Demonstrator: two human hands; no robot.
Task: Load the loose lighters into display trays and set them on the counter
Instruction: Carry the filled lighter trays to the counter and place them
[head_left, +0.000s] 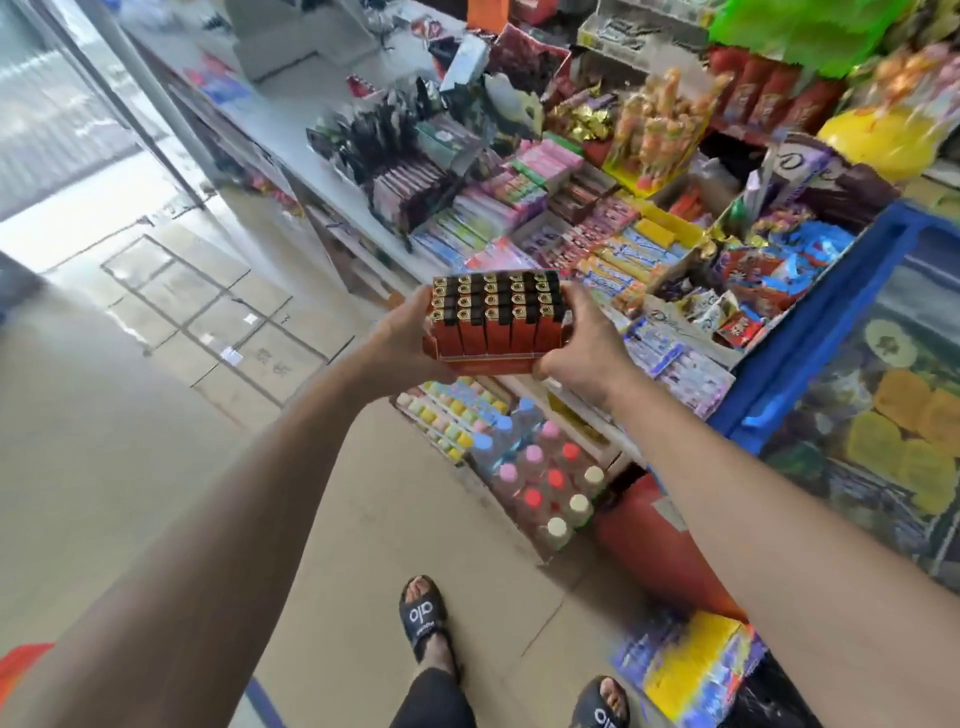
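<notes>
Both hands hold one display tray (485, 364) up in the air, in front of the counter (332, 171) edge, not resting on anything; left hand (410, 338) curled round tray's left end, fingers under/behind it; right hand (582, 338) curled round right end, thumb on top near the lighter heads. Tray is orange cardboard, packed w/ orange lighters (496, 322) standing upright in rows, black + gold tops facing the camera; looks full, front row approx 5 across. Counter beyond tray crowded w/ candy bars (623, 265), gum packs (498, 208), lollipop box (660, 130); blue-framed freezer (810, 332) at right w/ glass lid. Floor (156, 415) below: shrink-wrapped bottles (540, 483) w/ pink, red, white caps just under the tray, red cylinder (654, 545) beside them, yellow-purple box (696, 670) lower right. Person's feet in black slides (423, 616) at bottom; edges of shot blurred, labels unreadable.
</notes>
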